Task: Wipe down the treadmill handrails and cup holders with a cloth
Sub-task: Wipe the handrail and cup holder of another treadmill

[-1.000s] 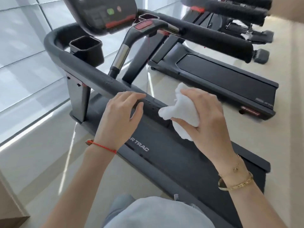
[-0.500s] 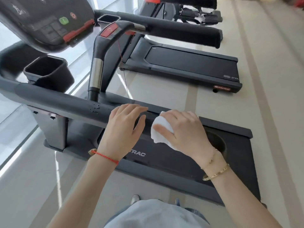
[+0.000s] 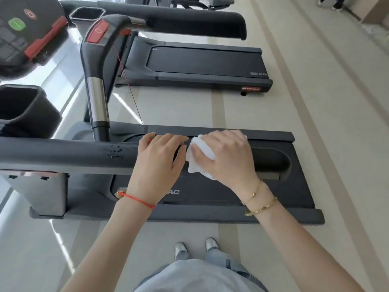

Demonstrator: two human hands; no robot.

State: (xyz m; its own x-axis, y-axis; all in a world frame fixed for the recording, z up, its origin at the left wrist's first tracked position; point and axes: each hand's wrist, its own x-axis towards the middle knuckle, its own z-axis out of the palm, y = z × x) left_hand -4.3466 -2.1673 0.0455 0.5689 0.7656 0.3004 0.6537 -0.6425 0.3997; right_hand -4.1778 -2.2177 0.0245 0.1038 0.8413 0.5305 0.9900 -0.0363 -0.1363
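Observation:
A dark grey padded handrail (image 3: 69, 153) runs across the view from the left edge to the middle. My left hand (image 3: 157, 163) lies over the rail near its end, fingers curled on top of it. Right beside it, my right hand (image 3: 227, 157) presses a crumpled white cloth (image 3: 199, 160) around the rail's tip, which is hidden under cloth and hand. A black cup holder (image 3: 27, 111) sits at the left, behind the rail. The far handrail (image 3: 179, 21) and a second cup holder (image 3: 87, 14) lie at the top.
The treadmill deck (image 3: 210, 194) lies below my hands, and my shoes (image 3: 181, 249) stand beside it on the beige floor. A console (image 3: 23, 32) with a green button and a red strip hangs upper left. A second treadmill (image 3: 206, 62) stands beyond. Windows line the left.
The view has swung down and to the right, so the rail now runs level. My right hand with the cloth has closed over the rail's end, next to my left hand.

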